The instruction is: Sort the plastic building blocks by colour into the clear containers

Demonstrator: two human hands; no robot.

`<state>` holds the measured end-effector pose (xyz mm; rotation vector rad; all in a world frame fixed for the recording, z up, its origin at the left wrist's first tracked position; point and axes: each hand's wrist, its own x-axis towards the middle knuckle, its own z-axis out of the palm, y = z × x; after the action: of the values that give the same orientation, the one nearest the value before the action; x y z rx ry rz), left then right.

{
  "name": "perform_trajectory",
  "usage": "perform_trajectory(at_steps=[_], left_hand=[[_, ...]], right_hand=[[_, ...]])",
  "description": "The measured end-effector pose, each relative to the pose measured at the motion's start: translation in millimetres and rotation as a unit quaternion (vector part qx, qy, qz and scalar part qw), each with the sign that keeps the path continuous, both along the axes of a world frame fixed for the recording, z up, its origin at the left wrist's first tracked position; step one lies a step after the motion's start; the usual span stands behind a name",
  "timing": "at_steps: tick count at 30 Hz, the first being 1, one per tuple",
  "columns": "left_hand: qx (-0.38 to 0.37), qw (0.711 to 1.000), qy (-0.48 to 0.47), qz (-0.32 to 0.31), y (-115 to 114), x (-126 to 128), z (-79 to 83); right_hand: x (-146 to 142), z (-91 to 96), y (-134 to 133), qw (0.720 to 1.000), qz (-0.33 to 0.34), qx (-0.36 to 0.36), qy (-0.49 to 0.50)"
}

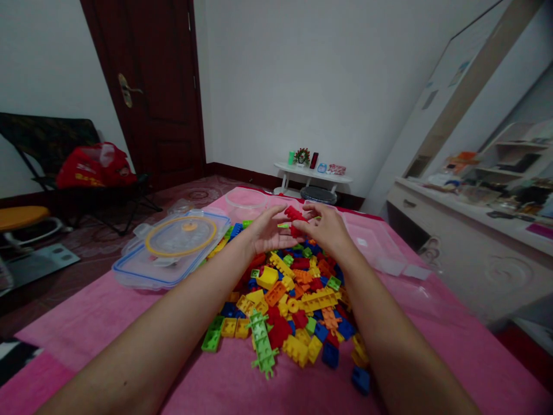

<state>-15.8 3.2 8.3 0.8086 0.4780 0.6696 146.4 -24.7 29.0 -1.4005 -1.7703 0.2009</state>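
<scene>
Both hands are raised over a pile of coloured plastic building blocks [276, 294] on a pink cloth. My right hand [326, 227] pinches a red building block [296, 215] between thumb and fingers. My left hand [272, 229] is beside it, palm turned up, with the thumb apart from the fingers. Whether the left fingertips touch the red block I cannot tell. A small light-green piece [283, 226] shows between the hands. Nearest my forearms in the pile lie a long light-green block [261, 340] and several yellow ones.
Clear lids with blue and yellow rims [173, 248] lie stacked left of the pile. A transparent box [375, 242] stands to the right on the pink cloth [432, 351]. Beyond the table are a white side table [313, 172], a dresser [466, 225] and a chair with a red bag [95, 166].
</scene>
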Motion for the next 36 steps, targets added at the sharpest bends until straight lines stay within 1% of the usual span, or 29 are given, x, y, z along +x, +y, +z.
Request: perform_trajectory(at_steps=[1, 3, 5, 6, 8, 9, 10, 11, 14, 17, 19, 21, 23, 26, 27, 28, 29, 30, 32, 33, 34, 35, 36], left_hand=[[-0.013, 1.0, -0.017, -0.001, 0, 0, -1.1], [-0.028, 0.999, -0.043, 0.018, 4, -1, -3.7], [-0.035, 0.998, -0.038, 0.047, 14, -1, -4.4], [-0.032, 0.997, -0.019, 0.067, 22, 0, -3.2], [-0.005, 0.991, 0.053, 0.123, 42, 3, 2.4], [0.019, 0.982, 0.096, 0.162, 55, 6, 6.3], [0.049, 0.966, 0.147, 0.206, 67, 9, 10.5], [0.06, 0.958, 0.166, 0.226, 80, 13, 14.7], [0.084, 0.939, 0.206, 0.262, 114, 26, 23.8], [0.122, 0.922, 0.242, 0.278, 133, 35, 25.2], [0.151, 0.913, 0.266, 0.271, 134, 39, 22.2], [0.183, 0.905, 0.285, 0.257, 129, 41, 17.8], [0.217, 0.899, 0.292, 0.245, 118, 40, 13.5], [0.309, 0.879, 0.302, 0.201, 97, 35, 8.5], [0.345, 0.865, 0.316, 0.18, 90, 32, 6.9], [0.384, 0.844, 0.34, 0.157, 83, 28, 5.1], [0.423, 0.816, 0.37, 0.133, 78, 23, 3.1], [0.46, 0.782, 0.405, 0.112, 72, 18, 0.6], [0.534, 0.699, 0.47, 0.068, 64, 6, -5.3], [0.561, 0.661, 0.497, 0.048, 61, 0, -8.7], [0.579, 0.63, 0.518, 0.032, 58, -5, -12.1], [0.59, 0.608, 0.531, 0.022, 56, -9, -15.4], [0.597, 0.595, 0.538, 0.016, 55, -13, -18.3]], right_hand=[[0, 0.4, 0, 1.0, 0.007, 0.001, 0.029], [1, 2.8, -2, 0.996, 0.033, -0.005, 0.085], [5, 6.9, -4, 0.991, 0.05, -0.007, 0.124], [8, 9.1, -5, 0.989, 0.051, -0.007, 0.137], [15, 12.6, -5, 0.987, 0.045, -0.006, 0.156], [18, 13.4, -5, 0.986, 0.04, -0.007, 0.162], [22, 13.5, -4, 0.985, 0.033, -0.009, 0.167], [25, 12.9, -2, 0.985, 0.026, -0.012, 0.169], [34, 8.4, 3, 0.986, 0.005, -0.032, 0.165], [39, 2.8, 6, 0.99, 0.001, -0.051, 0.129], [40, -0.8, 8, 0.995, 0.002, -0.053, 0.089], [40, -4.3, 11, 0.997, -0.006, -0.054, 0.051], [39, -8.0, 13, 0.998, -0.017, -0.061, 0.019], [35, -14.3, 15, 0.997, -0.013, -0.072, -0.023], [33, -16.5, 15, 0.996, -0.002, -0.078, -0.041], [31, -18.9, 15, 0.994, 0.016, -0.087, -0.063], [29, -21.4, 14, 0.991, 0.039, -0.097, -0.087], [27, -23.9, 14, 0.986, 0.061, -0.107, -0.111], [22, -29.2, 12, 0.977, 0.096, -0.121, -0.15], [20, -31.8, 12, 0.973, 0.107, -0.126, -0.163], [18, -34.2, 11, 0.97, 0.113, -0.129, -0.173], [16, -36.3, 11, 0.967, 0.119, -0.132, -0.182], [14, -38.0, 10, 0.965, 0.125, -0.132, -0.19]])
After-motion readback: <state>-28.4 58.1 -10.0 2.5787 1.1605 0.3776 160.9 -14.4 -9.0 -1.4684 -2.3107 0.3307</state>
